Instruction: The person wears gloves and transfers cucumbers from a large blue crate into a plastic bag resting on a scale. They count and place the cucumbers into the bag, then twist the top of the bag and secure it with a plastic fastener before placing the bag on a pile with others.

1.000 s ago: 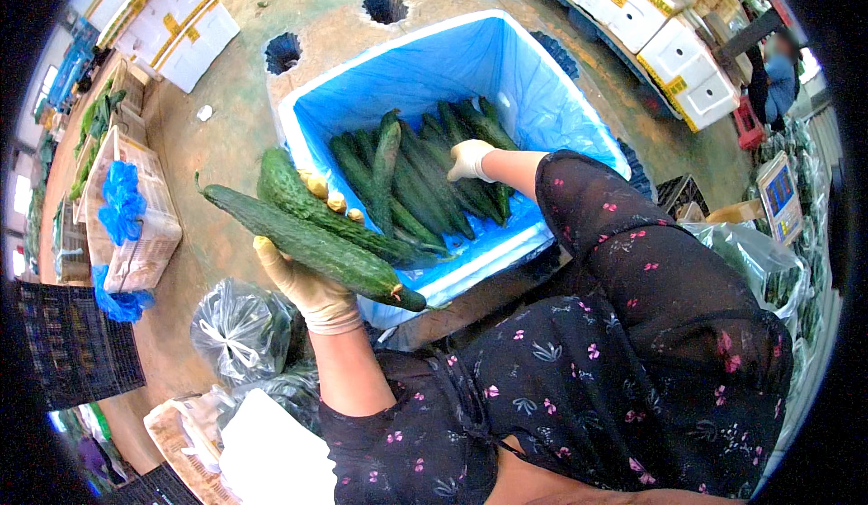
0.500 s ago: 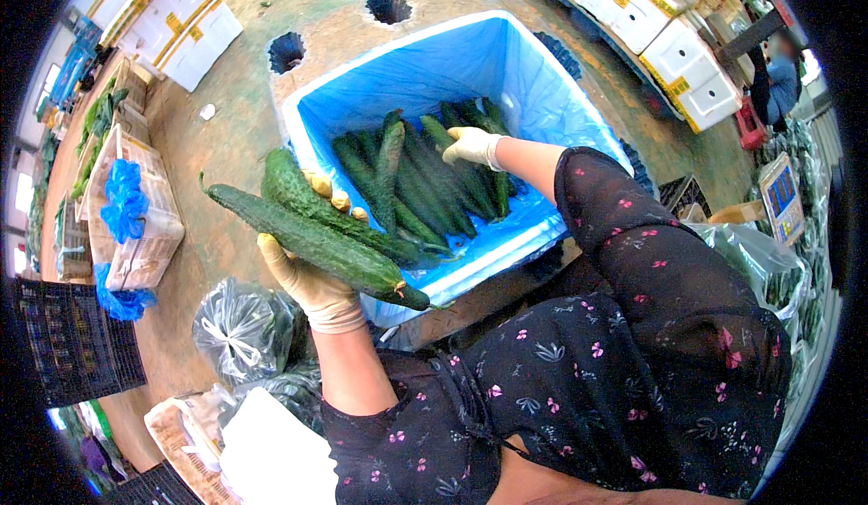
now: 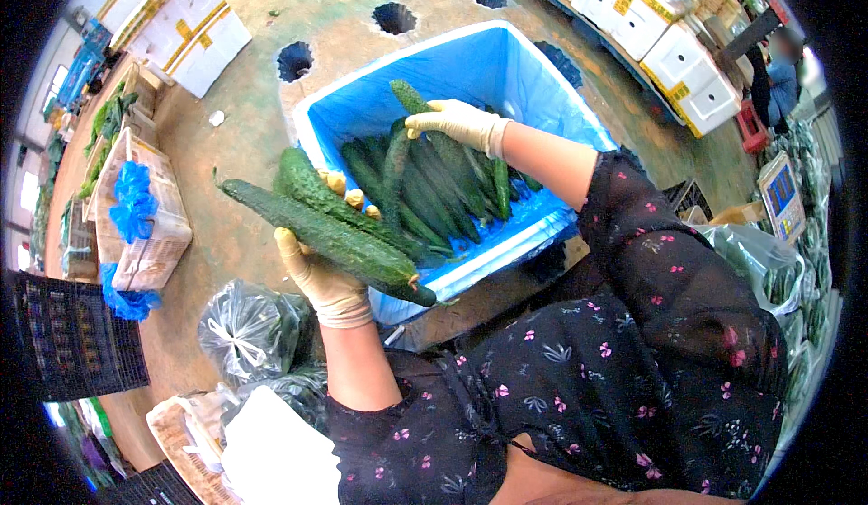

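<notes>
My left hand (image 3: 327, 274), in a thin beige glove, grips two long dark green cucumbers (image 3: 334, 229) that lie across my palm over the near left corner of a white foam box (image 3: 318, 98) lined with blue plastic (image 3: 506, 75). My right hand (image 3: 457, 122), also gloved, is closed on one cucumber (image 3: 418, 103) and holds it a little above the pile of several cucumbers (image 3: 434, 193) lying inside the box.
Clear bags of green vegetables (image 3: 249, 329) lie at lower left. A cardboard box with blue liner (image 3: 136, 225) stands to the left, a black crate (image 3: 63, 338) beyond it. White foam boxes (image 3: 669, 30) are stacked at the back; a scale (image 3: 779, 196) and another person (image 3: 778, 80) at right.
My right hand has come up and back out of the pile with a cucumber in it. My left hand has stayed in place with its two cucumbers.
</notes>
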`<state>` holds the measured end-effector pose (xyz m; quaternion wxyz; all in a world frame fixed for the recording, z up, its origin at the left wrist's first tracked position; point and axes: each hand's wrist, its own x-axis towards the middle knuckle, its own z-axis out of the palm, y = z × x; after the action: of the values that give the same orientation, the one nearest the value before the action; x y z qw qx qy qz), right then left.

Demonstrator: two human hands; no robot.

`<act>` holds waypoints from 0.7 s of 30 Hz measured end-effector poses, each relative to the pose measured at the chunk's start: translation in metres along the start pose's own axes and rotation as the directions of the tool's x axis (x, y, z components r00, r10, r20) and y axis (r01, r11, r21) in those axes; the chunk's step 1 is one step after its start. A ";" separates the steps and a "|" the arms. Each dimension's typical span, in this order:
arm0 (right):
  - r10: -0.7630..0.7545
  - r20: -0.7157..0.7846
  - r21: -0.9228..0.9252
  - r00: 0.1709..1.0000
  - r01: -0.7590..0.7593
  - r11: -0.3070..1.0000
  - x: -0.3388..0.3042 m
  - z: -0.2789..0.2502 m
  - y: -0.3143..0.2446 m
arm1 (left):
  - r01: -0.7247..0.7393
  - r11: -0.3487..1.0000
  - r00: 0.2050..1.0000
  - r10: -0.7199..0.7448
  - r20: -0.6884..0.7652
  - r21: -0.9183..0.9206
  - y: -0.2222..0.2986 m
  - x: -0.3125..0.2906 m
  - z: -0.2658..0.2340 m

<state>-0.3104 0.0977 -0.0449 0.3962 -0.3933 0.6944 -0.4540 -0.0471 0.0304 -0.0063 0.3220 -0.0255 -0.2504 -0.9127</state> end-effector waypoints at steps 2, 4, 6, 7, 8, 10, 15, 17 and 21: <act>0.022 0.053 0.195 0.998 -0.031 0.980 -0.010 0.007 -0.027 | 0.029 0.999 0.998 -0.030 -0.049 -0.020 0.001 -0.003 0.004; -0.009 0.049 0.161 0.999 0.001 0.987 -0.023 0.015 -0.060 | 0.015 1.000 1.000 -0.015 0.012 -0.014 -0.002 -0.002 0.000; -0.034 0.040 0.154 0.999 0.028 0.988 -0.032 0.026 -0.085 | 0.036 0.999 0.999 -0.036 -0.020 -0.006 -0.006 -0.002 0.006; -0.024 0.048 0.157 0.999 0.016 0.987 -0.035 0.032 -0.099 | 0.054 0.998 0.999 -0.053 0.014 -0.045 -0.009 0.000 0.012; -0.014 0.056 0.161 0.998 0.005 0.987 -0.040 0.041 -0.114 | 0.047 0.998 0.999 -0.047 0.019 -0.043 -0.012 0.000 0.013; -0.086 0.064 0.148 0.994 0.076 0.986 -0.046 0.067 -0.139 | -0.061 0.985 0.995 0.074 -0.070 0.163 -0.017 0.000 0.008; -0.398 -0.091 -0.102 0.913 0.389 0.916 -0.039 0.088 -0.140 | 0.027 0.999 0.990 -0.023 -0.140 0.027 -0.024 -0.001 0.006; -0.306 0.044 0.356 0.951 0.271 0.894 -0.028 0.085 -0.129 | -0.001 1.000 0.990 0.005 -0.141 0.024 -0.029 0.000 0.007; -0.203 0.289 0.635 0.936 -0.029 0.772 -0.055 0.062 -0.119 | -0.031 0.999 0.997 0.034 -0.066 0.045 -0.030 0.000 0.025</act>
<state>-0.2112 0.0941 0.0607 0.5970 -0.3427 0.4035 -0.6027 -0.0678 0.0625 0.0018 0.3453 0.0080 -0.2590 -0.9020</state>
